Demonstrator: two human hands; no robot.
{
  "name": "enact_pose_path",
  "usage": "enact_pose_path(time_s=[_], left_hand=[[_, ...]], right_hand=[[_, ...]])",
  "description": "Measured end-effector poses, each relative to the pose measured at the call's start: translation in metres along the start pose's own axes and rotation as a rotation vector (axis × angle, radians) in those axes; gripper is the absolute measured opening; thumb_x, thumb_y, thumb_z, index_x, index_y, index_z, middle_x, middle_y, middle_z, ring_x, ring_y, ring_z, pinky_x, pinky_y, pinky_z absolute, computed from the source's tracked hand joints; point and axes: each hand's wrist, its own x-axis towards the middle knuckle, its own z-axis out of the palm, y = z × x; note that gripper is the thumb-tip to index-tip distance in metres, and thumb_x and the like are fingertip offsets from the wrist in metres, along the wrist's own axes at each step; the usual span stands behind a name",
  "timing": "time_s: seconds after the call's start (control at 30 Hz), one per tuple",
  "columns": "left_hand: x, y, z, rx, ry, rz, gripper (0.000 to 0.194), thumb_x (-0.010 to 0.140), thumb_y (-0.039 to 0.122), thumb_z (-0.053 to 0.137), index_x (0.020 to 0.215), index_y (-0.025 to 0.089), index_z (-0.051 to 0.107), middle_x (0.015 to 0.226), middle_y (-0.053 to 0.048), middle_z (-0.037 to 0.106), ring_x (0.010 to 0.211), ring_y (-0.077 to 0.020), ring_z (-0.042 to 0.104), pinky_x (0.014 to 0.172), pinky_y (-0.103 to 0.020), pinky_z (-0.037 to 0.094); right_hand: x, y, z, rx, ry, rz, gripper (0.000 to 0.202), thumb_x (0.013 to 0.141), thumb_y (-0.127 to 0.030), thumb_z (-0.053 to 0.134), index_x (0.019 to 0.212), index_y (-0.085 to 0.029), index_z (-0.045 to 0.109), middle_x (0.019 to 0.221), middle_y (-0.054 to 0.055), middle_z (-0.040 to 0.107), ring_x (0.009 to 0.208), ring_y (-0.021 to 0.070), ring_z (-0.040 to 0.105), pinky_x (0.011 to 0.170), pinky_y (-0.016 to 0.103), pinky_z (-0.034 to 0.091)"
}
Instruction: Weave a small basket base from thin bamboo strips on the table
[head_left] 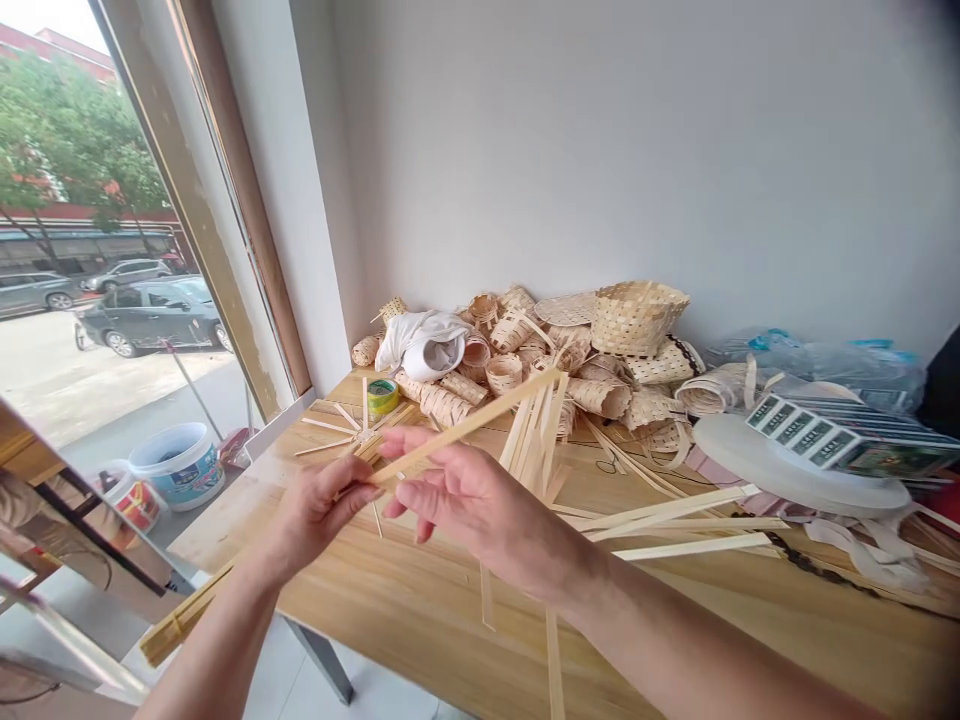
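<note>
My left hand [322,510] pinches the near end of a long flat bamboo strip [472,420], which slants up and away to the right. Beside it, my right hand [457,490] has its thumb and fingers apart around the strip's lower part; whether they touch it I cannot tell. More strips [534,440] hang and fan out just beyond my right hand. Behind my left hand, thin strips cross in a star shape [365,433] on the wooden table [390,610]. A bundle of strips [187,610] lies under my left forearm.
Woven baskets [637,318] and rolled pieces are heaped against the wall. A green tape roll [382,396] stands near the star. Loose strips [690,525], a white band roll [795,465] and boxes [847,435] lie right. Buckets [180,465] stand by the window.
</note>
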Motion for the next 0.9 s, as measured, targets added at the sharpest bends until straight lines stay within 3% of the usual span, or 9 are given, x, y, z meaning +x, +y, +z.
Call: enact_pose_path(time_s=[0.07, 0.13, 0.23, 0.33, 0.47, 0.57, 0.7, 0.8, 0.9], left_hand=[[-0.011, -0.004, 0.006, 0.073, -0.038, 0.029, 0.019, 0.082, 0.034, 0.048, 0.076, 0.018, 0.056, 0.061, 0.001, 0.059, 0.053, -0.0100, 0.052, 0.050, -0.019, 0.040], [-0.031, -0.022, 0.008, 0.211, -0.025, 0.005, 0.024, 0.080, 0.038, 0.050, 0.095, 0.020, 0.055, 0.078, -0.003, 0.063, 0.067, -0.0138, 0.059, 0.059, -0.022, 0.045], [-0.075, -0.066, 0.004, 0.507, 0.098, -0.161, 0.031, 0.080, 0.039, 0.046, 0.103, 0.020, 0.055, 0.100, -0.008, 0.062, 0.089, -0.0213, 0.060, 0.075, -0.030, 0.047], [-0.122, -0.112, -0.011, 0.722, 0.050, -0.389, 0.029, 0.079, 0.029, 0.040, 0.101, 0.021, 0.057, 0.105, -0.008, 0.061, 0.091, -0.0252, 0.060, 0.075, -0.034, 0.048], [-0.161, -0.148, -0.028, 0.713, -0.047, -0.580, 0.034, 0.077, 0.020, 0.037, 0.101, 0.022, 0.060, 0.111, -0.005, 0.061, 0.090, -0.0221, 0.062, 0.067, -0.028, 0.050], [-0.173, -0.162, -0.035, 0.649, -0.079, -0.625, 0.034, 0.075, 0.024, 0.040, 0.102, 0.026, 0.061, 0.108, -0.002, 0.063, 0.091, -0.0205, 0.062, 0.065, -0.025, 0.051], [-0.168, -0.160, -0.042, 0.599, 0.072, -0.495, 0.030, 0.072, 0.036, 0.042, 0.091, 0.025, 0.062, 0.096, -0.003, 0.067, 0.090, -0.0233, 0.062, 0.076, -0.032, 0.051], [-0.148, -0.134, -0.041, 0.548, 0.229, -0.394, 0.034, 0.072, 0.044, 0.043, 0.091, 0.023, 0.061, 0.100, -0.008, 0.064, 0.098, -0.0275, 0.058, 0.089, -0.041, 0.044], [-0.120, -0.102, -0.022, 0.388, 0.298, -0.549, 0.038, 0.069, 0.050, 0.050, 0.098, 0.026, 0.059, 0.104, -0.005, 0.063, 0.092, -0.0269, 0.060, 0.084, -0.042, 0.047]], right_hand=[[0.013, 0.003, 0.009, -0.030, -0.015, -0.025, 0.027, 0.084, -0.028, 0.048, 0.104, -0.014, 0.059, 0.086, 0.006, 0.062, 0.072, 0.0109, 0.058, 0.060, 0.022, 0.048], [0.019, 0.005, 0.012, -0.068, 0.018, -0.022, 0.023, 0.085, -0.025, 0.045, 0.092, -0.012, 0.063, 0.070, 0.002, 0.060, 0.065, 0.0094, 0.057, 0.061, 0.022, 0.048], [0.022, 0.004, 0.009, -0.036, 0.099, -0.008, 0.021, 0.084, -0.025, 0.048, 0.084, -0.011, 0.063, 0.068, 0.002, 0.060, 0.062, 0.0086, 0.057, 0.060, 0.022, 0.049], [0.024, 0.008, 0.007, 0.072, 0.122, -0.012, 0.021, 0.082, -0.029, 0.051, 0.079, -0.010, 0.062, 0.066, 0.002, 0.061, 0.061, 0.0090, 0.058, 0.059, 0.022, 0.049], [0.027, 0.008, 0.004, 0.169, 0.123, -0.041, 0.026, 0.079, -0.035, 0.055, 0.074, -0.011, 0.062, 0.062, 0.001, 0.060, 0.058, 0.0092, 0.059, 0.058, 0.024, 0.050], [0.025, -0.010, -0.012, 0.157, 0.191, -0.164, 0.024, 0.080, -0.033, 0.054, 0.072, -0.012, 0.062, 0.064, 0.000, 0.061, 0.058, 0.0080, 0.059, 0.057, 0.022, 0.050], [0.002, -0.055, -0.046, 0.113, 0.465, -0.469, 0.022, 0.085, -0.026, 0.049, 0.072, -0.014, 0.062, 0.073, -0.001, 0.065, 0.060, 0.0049, 0.058, 0.057, 0.018, 0.048], [-0.034, -0.081, -0.069, 0.011, 0.636, -0.533, 0.021, 0.087, -0.017, 0.043, 0.076, -0.016, 0.061, 0.072, -0.003, 0.066, 0.058, 0.0029, 0.057, 0.058, 0.019, 0.045], [-0.086, -0.094, -0.097, -0.217, 0.858, -0.615, 0.026, 0.090, -0.019, 0.037, 0.080, -0.019, 0.061, 0.077, -0.005, 0.065, 0.067, 0.0012, 0.057, 0.065, 0.020, 0.042]])
